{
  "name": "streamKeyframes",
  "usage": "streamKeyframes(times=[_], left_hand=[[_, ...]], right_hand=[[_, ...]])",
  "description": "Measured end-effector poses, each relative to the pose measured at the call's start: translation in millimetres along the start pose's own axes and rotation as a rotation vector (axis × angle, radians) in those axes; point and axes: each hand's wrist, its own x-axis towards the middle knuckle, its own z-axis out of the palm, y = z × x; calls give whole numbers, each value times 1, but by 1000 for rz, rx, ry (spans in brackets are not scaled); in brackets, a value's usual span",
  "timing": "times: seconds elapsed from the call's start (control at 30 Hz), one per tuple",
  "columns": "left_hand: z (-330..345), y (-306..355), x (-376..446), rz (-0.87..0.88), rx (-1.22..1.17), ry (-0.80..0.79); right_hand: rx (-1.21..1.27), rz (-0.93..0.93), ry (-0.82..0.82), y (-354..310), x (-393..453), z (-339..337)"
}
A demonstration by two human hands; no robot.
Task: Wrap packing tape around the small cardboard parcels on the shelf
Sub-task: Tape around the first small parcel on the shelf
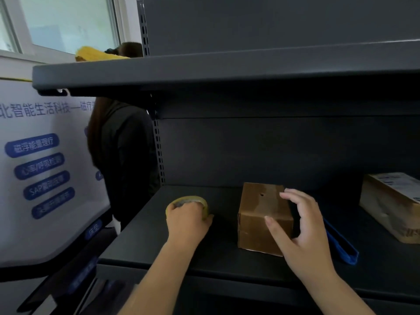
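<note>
Single head-worn view, wide-angle, set at about the height of the upper shelf point(204, 71) and facing forward and slightly down into the dark metal rack. The camera stands close: both forearms enter from 6 o'clock, and the lower shelf point(159, 242) fills the bottom half. The left hand point(187, 221) lies just left of centre, the right hand point(302, 226) toward 4 o'clock. The rack's back panel point(272, 144) faces the lens squarely. At 9 o'clock the view passes the rack's side to a printed board point(41, 160); a window point(68, 21) sits at 11 o'clock. Straight edges bow near the borders.

A flat blue plastic tool point(341, 242) lies on the shelf; left stand a white printed display board point(43, 169) and a dark-clothed person point(122, 155).
</note>
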Motion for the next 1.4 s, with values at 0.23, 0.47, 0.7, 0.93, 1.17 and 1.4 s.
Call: streamKeyframes(times=[0.23,0.47,0.7,0.93,1.17,1.4], left_hand=[[-34,-11,-8,-192,-943,40],[-97,28,-54,30,-1266,-4],[-100,32,-64,35,-1308,-120],[-85,34,-67,-61,-1278,-212],[-90,38,-62,-147,-1326,-397],[-97,36,-69,20,-1430,-655]], right_hand=[[-48,-123,-18,-9,0,-9],[-40,-361,-185,-57,11,2],[75,-233,-342,-69,19,-9],[162,-42,-485,-63,22,-8],[309,134,-322,-52,25,-1],[392,325,-364,-39,43,-14]])
